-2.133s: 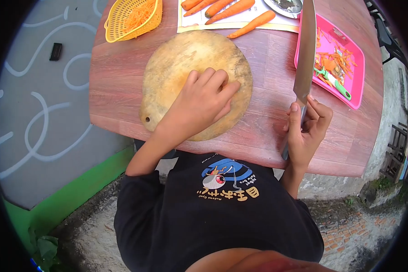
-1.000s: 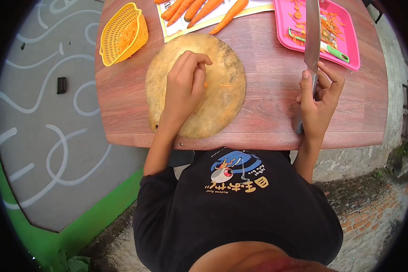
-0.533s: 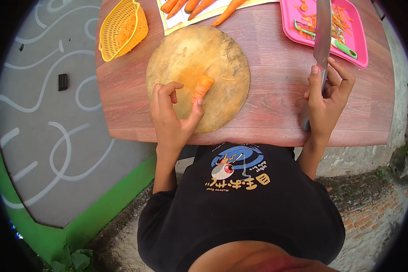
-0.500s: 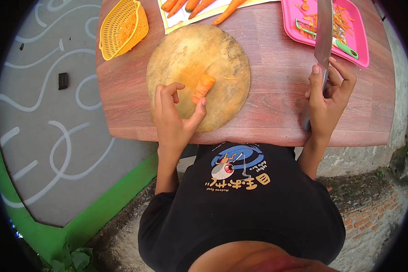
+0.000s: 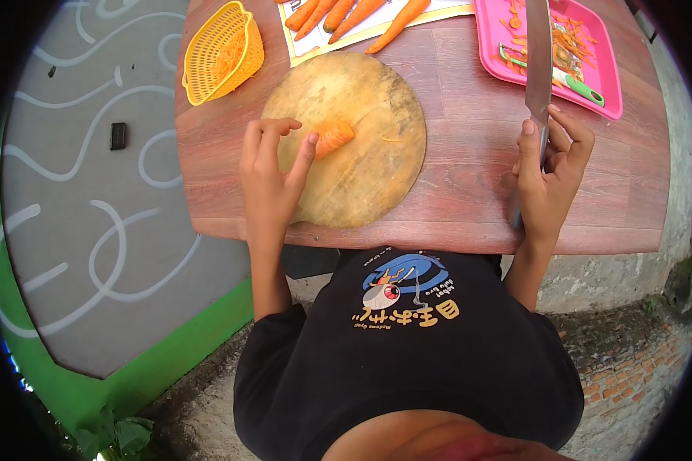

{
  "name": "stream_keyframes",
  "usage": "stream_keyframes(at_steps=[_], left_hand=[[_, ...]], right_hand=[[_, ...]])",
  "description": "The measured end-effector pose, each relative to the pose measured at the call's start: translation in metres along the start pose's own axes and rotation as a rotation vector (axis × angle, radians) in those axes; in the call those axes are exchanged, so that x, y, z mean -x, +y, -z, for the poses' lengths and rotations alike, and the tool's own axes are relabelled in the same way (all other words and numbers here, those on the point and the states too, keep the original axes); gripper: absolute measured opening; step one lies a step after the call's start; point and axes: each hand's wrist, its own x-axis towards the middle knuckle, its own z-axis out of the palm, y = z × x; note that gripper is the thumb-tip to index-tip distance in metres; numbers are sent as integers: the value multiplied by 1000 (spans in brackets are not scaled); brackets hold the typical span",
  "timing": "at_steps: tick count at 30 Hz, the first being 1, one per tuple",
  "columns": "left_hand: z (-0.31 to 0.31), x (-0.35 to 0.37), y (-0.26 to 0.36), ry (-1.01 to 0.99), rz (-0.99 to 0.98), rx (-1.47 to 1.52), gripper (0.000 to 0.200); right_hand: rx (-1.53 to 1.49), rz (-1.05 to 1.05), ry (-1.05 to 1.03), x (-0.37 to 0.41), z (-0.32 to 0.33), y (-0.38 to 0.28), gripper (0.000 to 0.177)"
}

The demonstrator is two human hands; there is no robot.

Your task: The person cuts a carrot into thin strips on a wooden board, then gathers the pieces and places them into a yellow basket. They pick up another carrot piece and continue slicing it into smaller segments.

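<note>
Touching a carrot piece (image 5: 332, 138) on the round cutting board (image 5: 361, 177), knife (image 5: 538, 61) held off to the right.

Rests the left hand (image 5: 269, 180) at the board's left edge, fingers loosely spread and curled, only the thumb tip meeting the carrot piece, itself lying tilted just left of the board's middle. Keeps the right hand (image 5: 547, 180) closed round the knife handle above the table (image 5: 461, 192), blade pointing away, crossing the pink tray (image 5: 609, 96) in this view. Beyond the board, well apart from both hands: yellow basket (image 5: 207, 69) of carrot shreds, whole carrots (image 5: 361, 14).
</note>
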Motion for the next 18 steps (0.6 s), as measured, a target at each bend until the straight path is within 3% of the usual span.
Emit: stream_keyframes(at_steps=[4,10,18], left_hand=[[-15,13,-7,-147,-105,42,24],[-1,8,-1,-101,110,83,27],[-4,-16,-6,-2,-76,48,23]], right_hand=[[-9,5,32,-1,0,2,31],[20,-45,-36,0,1,3,31],[18,-7,-18,0,3,5,31]])
